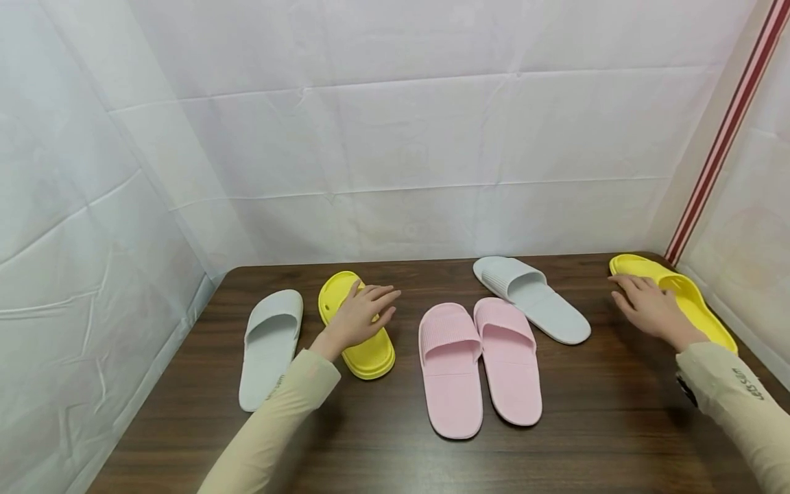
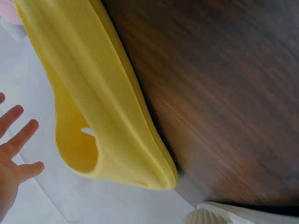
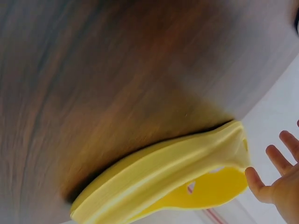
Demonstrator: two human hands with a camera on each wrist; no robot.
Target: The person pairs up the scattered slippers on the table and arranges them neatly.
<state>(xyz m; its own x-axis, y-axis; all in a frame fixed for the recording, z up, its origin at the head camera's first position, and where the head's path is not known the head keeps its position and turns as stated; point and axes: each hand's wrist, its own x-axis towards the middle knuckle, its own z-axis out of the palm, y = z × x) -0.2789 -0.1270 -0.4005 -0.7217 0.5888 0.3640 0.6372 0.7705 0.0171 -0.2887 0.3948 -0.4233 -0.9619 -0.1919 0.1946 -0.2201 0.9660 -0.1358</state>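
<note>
My left hand [image 1: 358, 315] hovers over a yellow slipper [image 1: 370, 355], fingers spread and holding nothing. In the left wrist view, the fingers [image 2: 21, 137] are apart from that slipper's open toe end. Far to the right, my right hand [image 1: 654, 309] is above the inner side of the other yellow slipper [image 1: 700, 302], its fingers loosely extended. The right wrist view shows the thumb [image 3: 254, 182] beside this slipper's toe end, with nothing in the hand. Both yellow slippers lie sole down on the dark wooden table [image 1: 382, 446], and the hands partly cover them in the head view.
A pale grey slipper [image 1: 269, 350] lies left of my left hand. Between the hands, two pink slippers [image 1: 453, 401] sit side by side, and another pale grey slipper [image 1: 549, 309] slants behind them. White sheeting [image 1: 395, 137] rises behind the table and at both sides.
</note>
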